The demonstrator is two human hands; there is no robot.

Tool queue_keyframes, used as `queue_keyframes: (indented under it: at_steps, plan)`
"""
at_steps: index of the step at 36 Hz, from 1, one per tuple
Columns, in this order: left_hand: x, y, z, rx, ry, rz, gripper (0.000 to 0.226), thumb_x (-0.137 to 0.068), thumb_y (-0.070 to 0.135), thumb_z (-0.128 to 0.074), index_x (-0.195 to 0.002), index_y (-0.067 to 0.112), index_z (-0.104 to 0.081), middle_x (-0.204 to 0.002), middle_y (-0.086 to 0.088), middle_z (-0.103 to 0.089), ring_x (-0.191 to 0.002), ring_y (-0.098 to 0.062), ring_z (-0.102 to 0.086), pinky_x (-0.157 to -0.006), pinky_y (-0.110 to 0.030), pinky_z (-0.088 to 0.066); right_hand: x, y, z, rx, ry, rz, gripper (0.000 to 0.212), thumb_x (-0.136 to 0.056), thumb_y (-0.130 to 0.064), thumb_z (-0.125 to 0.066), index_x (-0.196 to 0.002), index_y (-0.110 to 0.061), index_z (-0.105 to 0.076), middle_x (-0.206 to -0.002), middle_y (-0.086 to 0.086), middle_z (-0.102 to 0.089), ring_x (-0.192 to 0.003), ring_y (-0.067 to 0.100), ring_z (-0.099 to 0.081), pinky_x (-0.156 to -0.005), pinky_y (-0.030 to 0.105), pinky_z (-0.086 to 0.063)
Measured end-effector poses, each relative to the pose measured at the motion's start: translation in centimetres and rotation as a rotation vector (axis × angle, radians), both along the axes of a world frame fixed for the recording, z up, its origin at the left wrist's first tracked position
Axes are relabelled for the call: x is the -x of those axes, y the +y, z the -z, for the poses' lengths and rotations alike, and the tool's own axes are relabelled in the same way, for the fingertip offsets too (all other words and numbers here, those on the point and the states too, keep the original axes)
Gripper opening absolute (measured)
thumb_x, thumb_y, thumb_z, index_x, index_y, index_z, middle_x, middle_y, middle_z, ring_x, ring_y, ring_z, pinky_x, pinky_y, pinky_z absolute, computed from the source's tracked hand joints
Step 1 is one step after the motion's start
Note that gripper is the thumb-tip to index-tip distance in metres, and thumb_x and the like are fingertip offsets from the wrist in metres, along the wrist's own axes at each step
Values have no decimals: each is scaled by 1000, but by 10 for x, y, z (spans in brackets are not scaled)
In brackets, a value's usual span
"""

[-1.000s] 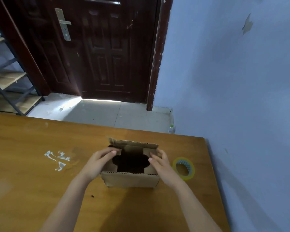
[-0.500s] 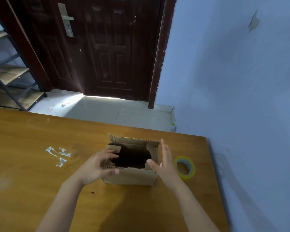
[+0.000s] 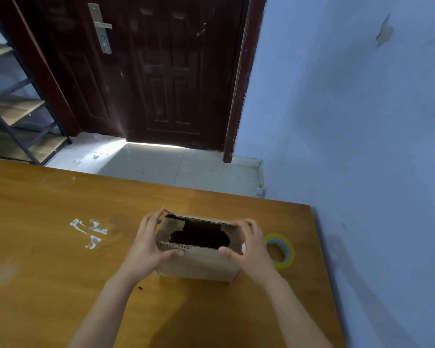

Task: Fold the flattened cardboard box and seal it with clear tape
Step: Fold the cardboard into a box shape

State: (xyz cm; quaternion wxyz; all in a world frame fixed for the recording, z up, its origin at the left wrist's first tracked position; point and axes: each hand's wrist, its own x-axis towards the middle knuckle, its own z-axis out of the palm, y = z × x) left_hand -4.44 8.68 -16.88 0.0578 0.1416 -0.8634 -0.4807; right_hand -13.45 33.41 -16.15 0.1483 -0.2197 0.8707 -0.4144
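A small brown cardboard box (image 3: pixel 196 266) stands upright on the wooden table (image 3: pixel 48 259), its top partly open and dark inside. My left hand (image 3: pixel 146 247) grips its left end, thumb on the near wall and fingers reaching over the far top edge. My right hand (image 3: pixel 249 247) grips the right end the same way, thumb on the near wall and fingers curled over the far right corner. The side flaps lean inward. A roll of clear tape (image 3: pixel 280 249) with a yellowish core lies flat on the table just right of my right hand.
White scraps of tape residue (image 3: pixel 88 231) mark the table left of the box. The table's right edge runs close to a blue wall (image 3: pixel 362 146). Beyond the far edge are a tiled floor, a dark door (image 3: pixel 161 71) and a shelf rack (image 3: pixel 15 109) at left.
Both hands left the inner side flaps, opened briefly, and now clasp the box's two ends across the top. The box looks slightly taller and nearer.
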Motion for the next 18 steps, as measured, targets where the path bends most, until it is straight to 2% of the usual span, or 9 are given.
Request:
queue_keyframes:
  at_steps: [3,6,9,12,14,16,18]
  plan:
    - [-2,-1,2,-2,22,13,106,-61,44,-81,-144,44,-15,-141,27,-10,-135,-4,-17,-108,-34,-30,0,-2,8,-49,9,-53,41,-81,-61,-56,-109,-33,-51,-121,-19,-31,-121,3,-29,-100,33,-43]
    - [0,-3,3,50,-1,51,86,-71,40,-77,-141,41,-27,-144,25,-10,-137,-4,-11,-113,-38,-24,-5,-5,14,-74,18,-95,27,-88,-47,-57,-107,-28,-54,-122,-20,-33,-124,2,-27,-102,32,-42]
    - [2,-6,7,108,-71,91,68,-74,53,-66,-135,30,-46,-147,18,-17,-139,-8,-12,-115,-41,-23,-7,-8,14,-56,11,-61,34,-89,-46,-56,-116,-25,-53,-125,-20,-33,-126,1,-26,-107,29,-36]
    - [2,-6,10,101,-81,107,66,-75,73,-51,-128,34,-50,-151,13,-23,-139,-7,-13,-114,-40,-22,-6,-9,14,-70,-6,-22,44,-90,-46,-54,-127,-22,-47,-129,-16,-33,-125,1,-24,-110,30,-30]
    - [2,-4,13,78,-72,86,50,-82,66,-42,-122,38,-50,-152,12,-23,-139,-8,-14,-113,-39,-21,-7,-10,17,-75,-22,9,51,-92,-44,-51,-136,-20,-39,-132,-14,-26,-125,2,-19,-113,31,-24]
    - [3,-2,19,65,-61,50,25,-95,45,-44,-118,38,-51,-153,10,-22,-140,-12,-16,-113,-39,-20,-9,-11,21,-84,-63,48,58,-95,-43,-46,-144,-20,-27,-141,-13,-16,-133,8,-10,-117,37,-18]
    - [2,0,26,51,-38,27,22,-98,32,-44,-117,37,-52,-153,12,-21,-139,-14,-20,-112,-39,-22,-11,-13,26,-64,-169,72,62,-97,-41,-41,-150,-24,-11,-151,-11,-2,-142,14,-1,-119,41,-12]
